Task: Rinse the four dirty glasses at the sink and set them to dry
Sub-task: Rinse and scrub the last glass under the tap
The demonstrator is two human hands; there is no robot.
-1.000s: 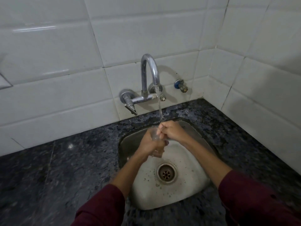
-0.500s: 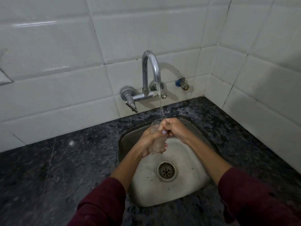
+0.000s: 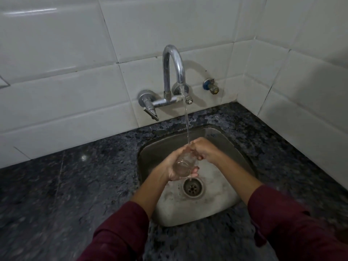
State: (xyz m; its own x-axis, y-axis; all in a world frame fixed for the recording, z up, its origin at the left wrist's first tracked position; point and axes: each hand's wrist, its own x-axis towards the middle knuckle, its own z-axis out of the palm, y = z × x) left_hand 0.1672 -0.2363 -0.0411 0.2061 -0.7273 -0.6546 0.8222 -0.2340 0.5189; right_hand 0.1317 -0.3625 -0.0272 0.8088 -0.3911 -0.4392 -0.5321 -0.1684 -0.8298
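Note:
A clear drinking glass (image 3: pixel 185 164) is held over the steel sink (image 3: pixel 231 147), tilted with its base toward me. My left hand (image 3: pixel 172 164) wraps around its side from below. My right hand (image 3: pixel 204 148) is closed at the glass's far end, its fingers at or inside the rim, which is hidden. Water runs from the chrome tap (image 3: pixel 172 72) onto my right hand and the glass, and dribbles toward the drain (image 3: pixel 193 188). No other glasses are in view.
Dark speckled granite counter (image 3: pixel 75 185) surrounds the sink on all sides. White tiled walls (image 3: pixel 66 63) meet in a corner at the right. The tap's lever (image 3: pixel 150 112) sticks out at the left, and a small blue valve (image 3: pixel 211 87) sits on the wall at the right.
The glass has tipped from nearly upright to lying tilted in my left hand, base toward me. Both hands stayed under the stream.

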